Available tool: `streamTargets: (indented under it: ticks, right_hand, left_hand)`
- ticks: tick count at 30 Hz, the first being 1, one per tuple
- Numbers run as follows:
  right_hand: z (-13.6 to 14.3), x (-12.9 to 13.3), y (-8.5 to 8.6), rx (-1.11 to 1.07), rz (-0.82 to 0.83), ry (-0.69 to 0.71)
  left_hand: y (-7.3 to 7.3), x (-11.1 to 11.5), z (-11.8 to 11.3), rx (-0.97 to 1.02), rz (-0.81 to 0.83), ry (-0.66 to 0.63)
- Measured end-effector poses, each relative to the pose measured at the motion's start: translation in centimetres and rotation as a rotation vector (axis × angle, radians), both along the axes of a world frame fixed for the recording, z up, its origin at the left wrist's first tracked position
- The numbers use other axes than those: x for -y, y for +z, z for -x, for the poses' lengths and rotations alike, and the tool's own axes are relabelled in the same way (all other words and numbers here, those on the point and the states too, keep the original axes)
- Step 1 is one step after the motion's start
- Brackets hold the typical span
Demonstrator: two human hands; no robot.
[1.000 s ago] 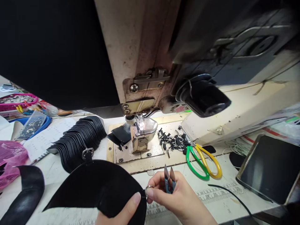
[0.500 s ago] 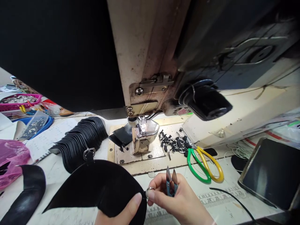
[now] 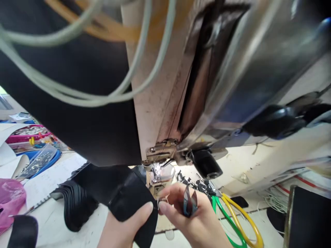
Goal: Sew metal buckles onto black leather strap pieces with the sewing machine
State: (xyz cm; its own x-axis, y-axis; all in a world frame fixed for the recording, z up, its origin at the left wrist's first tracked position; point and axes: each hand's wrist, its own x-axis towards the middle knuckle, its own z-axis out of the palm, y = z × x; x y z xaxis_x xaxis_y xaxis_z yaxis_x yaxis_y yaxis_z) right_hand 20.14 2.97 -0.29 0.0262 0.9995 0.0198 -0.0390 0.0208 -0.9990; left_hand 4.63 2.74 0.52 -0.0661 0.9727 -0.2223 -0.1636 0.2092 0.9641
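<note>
My left hand (image 3: 126, 224) is closed on a curved black leather piece (image 3: 121, 196), thumb on top near its right edge. At that edge, my right hand (image 3: 196, 220) pinches a small metal buckle (image 3: 162, 200) between thumb and fingers. Thread snips (image 3: 190, 203) are tucked in the same hand, blades pointing up and apart. Just beyond the fingers stands the presser foot (image 3: 157, 172) of a sewing machine (image 3: 152, 113). The far end of the leather lies over part of a stack of black leather pieces (image 3: 74, 203).
Scissors with green and yellow handles (image 3: 248, 220) lie right of my hand, by a pile of small black straps with buckles (image 3: 204, 186). A dark-screened device (image 3: 310, 220) is at far right. Pale tubes (image 3: 98, 100) hang across the top. Left are a pink bag (image 3: 11, 199) and blue tray (image 3: 55, 160).
The view has tilted upward, bringing the tubes into sight. Both hands, with the leather and buckle, are nearer the presser foot. The leather is turned and now overlaps the stack.
</note>
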Motion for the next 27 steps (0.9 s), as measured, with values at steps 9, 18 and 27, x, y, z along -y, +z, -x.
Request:
streamTargets:
  ticks: [9, 18, 27]
  right_hand:
    - [-1.0, -2.5, 1.6, 0.44, -0.534, -0.162]
    - [-1.8, -3.9, 1.8, 0.723, -0.63, -0.155]
    - [-2.0, -4.0, 2.9, 0.598, -0.652, -0.176]
  left_hand:
    - [3.1, -3.7, -0.4, 0.152, 0.09, -0.084]
    - [2.4, -6.7, 0.0, 0.085, 0.033, -0.065]
    - [2.6, -6.8, 0.0, 0.02, -0.071, -0.143]
